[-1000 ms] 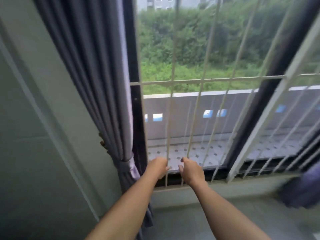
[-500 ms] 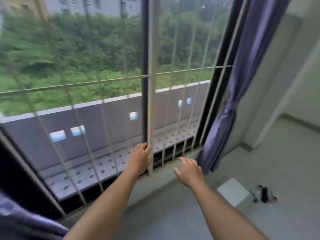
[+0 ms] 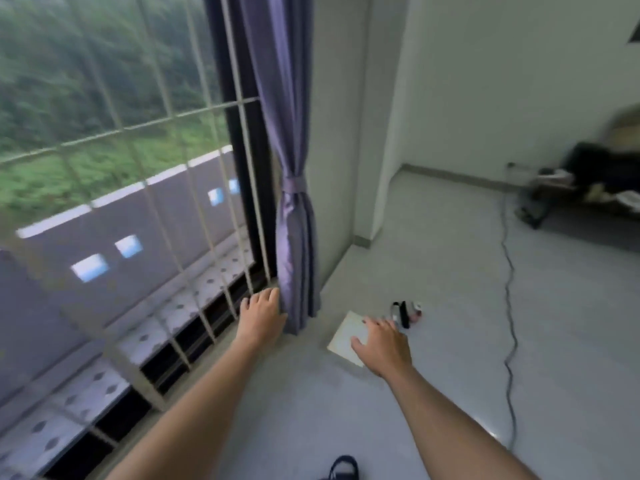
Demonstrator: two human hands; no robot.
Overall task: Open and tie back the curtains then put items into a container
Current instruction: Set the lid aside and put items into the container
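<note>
Now view swung right: tied curtain (image 3: 294, 216) centred; left hand (image 3: 261, 315), right hand (image 3: 381, 344) off window bars (image 3: 239, 140), fingers loosely spread, empty.

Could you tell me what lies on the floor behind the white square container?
A few small items, one of them black, lie just beyond the white container. The right hand covers the container's near corner, and blur hides what the items are.

The head camera looks down and forward, close over both forearms, toward window grille (image 3: 207, 209) and floor (image 3: 450, 306).
</note>
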